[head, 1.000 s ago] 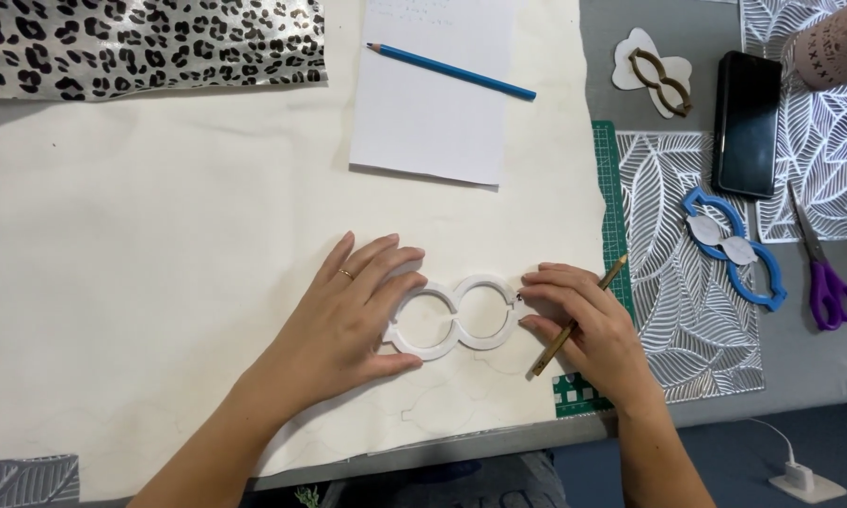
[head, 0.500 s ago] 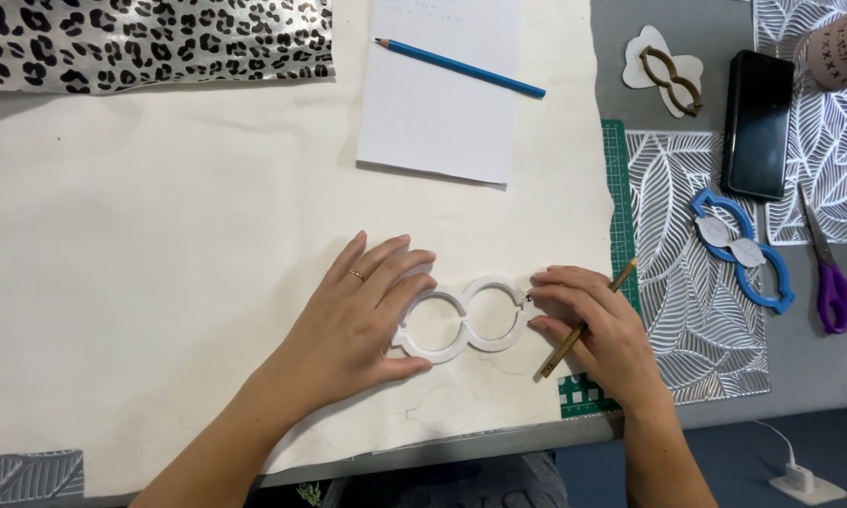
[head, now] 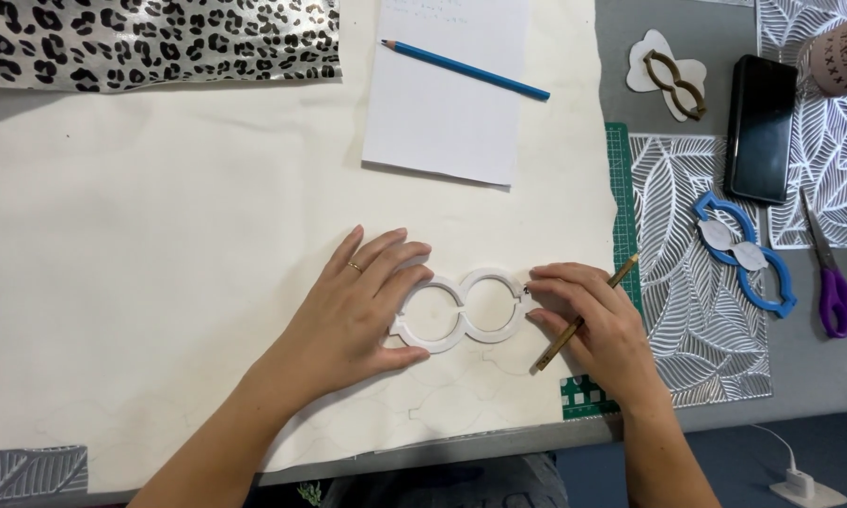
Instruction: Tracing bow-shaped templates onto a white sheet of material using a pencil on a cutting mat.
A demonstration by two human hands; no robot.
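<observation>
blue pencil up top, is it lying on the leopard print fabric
No, the blue pencil lies across the white sheet of paper, apart from the leopard print fabric to its left.

Left hand (head: 348, 315) presses white template (head: 461, 309); right hand (head: 602, 325) pencils (head: 585, 313)

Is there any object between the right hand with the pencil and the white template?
Nothing visible. The right hand holds the pencil with its fingertips right at the template edge; the left hand presses the other side.

light: bright, even, overhead | shadows: soft, faint | glare: none | focus: sharp throughout
</observation>
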